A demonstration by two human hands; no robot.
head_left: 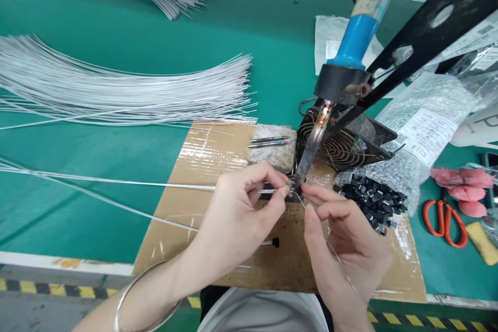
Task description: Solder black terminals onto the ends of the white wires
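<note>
My left hand [241,212] pinches a thin white wire [182,185] close to its end, under the tip of a soldering iron [309,155]. The iron hangs tip-down from a black metal bracket [412,36]. Between the thumb and fingers of my right hand [346,238] is a thin solder wire [337,255]; it runs up to the iron's tip and trails down across the palm. The fingertips of both hands nearly meet there, so the joint itself is mostly hidden. Another wire end with a black connector [275,242] lies below my left hand.
Bundles of white wires [128,88] lie at the left and back. A fan [338,140] and a fibrous pad with metal rods [272,158] stand behind my hands. To the right are loose black connectors [373,202], a bubble-wrap bag [428,114] and red-handled scissors [443,223].
</note>
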